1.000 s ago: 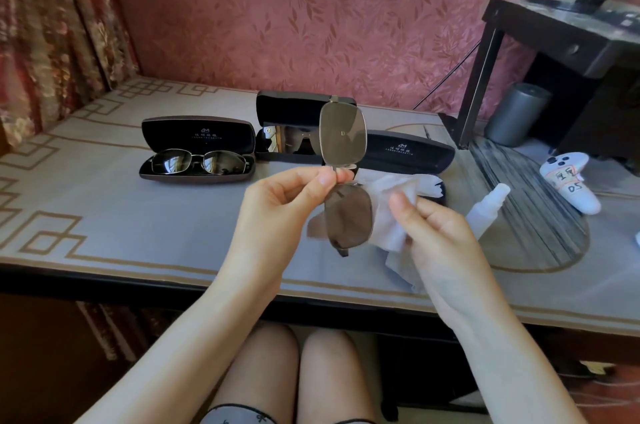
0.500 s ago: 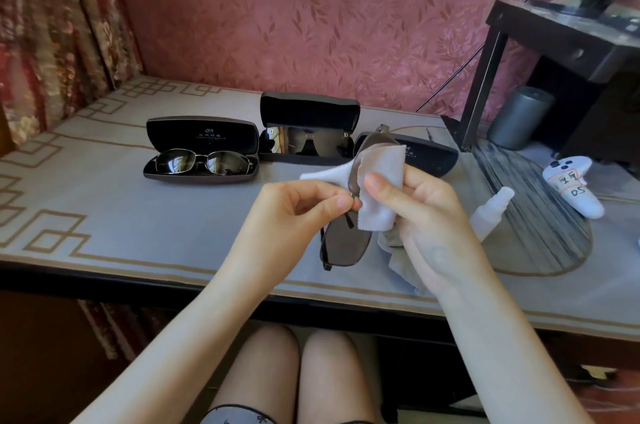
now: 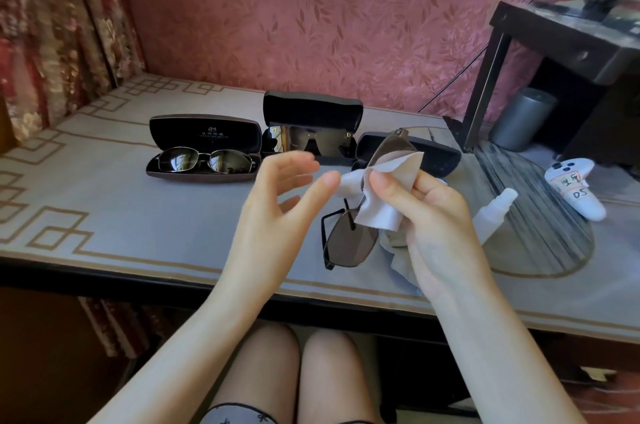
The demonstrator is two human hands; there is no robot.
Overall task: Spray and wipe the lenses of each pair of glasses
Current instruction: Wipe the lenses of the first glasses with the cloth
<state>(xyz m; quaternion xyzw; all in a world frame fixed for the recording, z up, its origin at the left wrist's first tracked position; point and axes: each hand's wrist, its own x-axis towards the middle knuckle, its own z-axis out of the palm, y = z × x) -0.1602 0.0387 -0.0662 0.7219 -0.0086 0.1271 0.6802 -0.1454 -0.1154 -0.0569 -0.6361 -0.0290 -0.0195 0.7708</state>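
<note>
Counter (image 3: 104,216) along a red wall, open cases (image 3: 204,133) at the back. Step in hand is the wipe: right hand (image 3: 436,226) pinches the cloth (image 3: 379,216) around the upper lens of the glasses (image 3: 349,243), held above the counter's front edge. Lower lens is bare. Left hand (image 3: 273,212) is loose, fingers spread, holding nothing. Likely next: left hand steadies the frame and the cloth shifts to the lower lens. Spray (image 3: 491,212) lies to the right.
</note>
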